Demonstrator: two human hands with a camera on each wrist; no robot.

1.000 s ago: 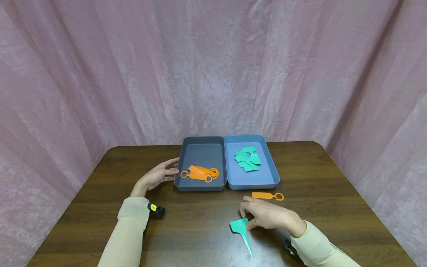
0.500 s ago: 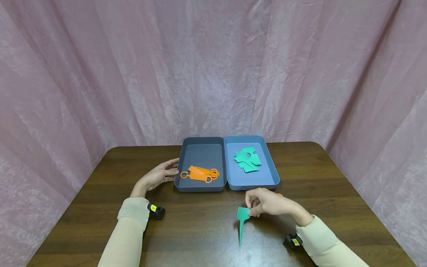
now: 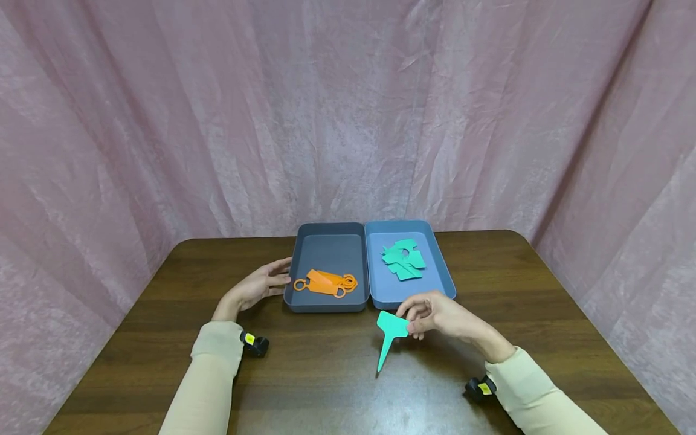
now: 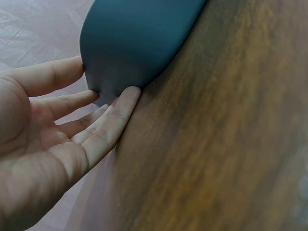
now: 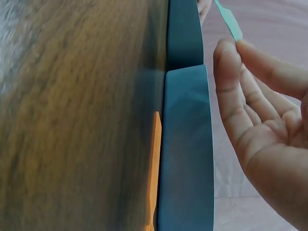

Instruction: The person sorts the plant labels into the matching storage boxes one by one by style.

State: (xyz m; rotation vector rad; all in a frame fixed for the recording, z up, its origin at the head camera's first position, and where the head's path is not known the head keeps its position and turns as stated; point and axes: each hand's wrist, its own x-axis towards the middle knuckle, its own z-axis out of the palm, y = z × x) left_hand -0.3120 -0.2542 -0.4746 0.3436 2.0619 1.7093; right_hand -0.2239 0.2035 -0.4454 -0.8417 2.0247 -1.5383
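Observation:
My right hand [image 3: 448,317] pinches a green T-shaped plant label [image 3: 393,326] by one edge of its head, between thumb and forefinger. Its pointed stem slants down toward the front, and in the right wrist view the label [image 5: 231,23] is held above tray height. With straight fingers, my left hand [image 3: 258,287] touches the left side of the dark grey tray [image 3: 331,248]. Several orange loop-ended tags [image 3: 325,282] lie in that tray. Beside it, the blue tray [image 3: 383,289] contains a pile of green plant labels [image 3: 408,270].
One orange tag [image 5: 153,168] lies on the table along the blue tray's front; my right hand hides it in the head view. Both trays stand side by side at the back of the wooden table [image 3: 304,374], before a pink curtain [image 3: 348,109].
The right hand has taken hold of the green plant label, lifted it from the table and brought it toward the blue tray. The left hand has stayed at the grey tray.

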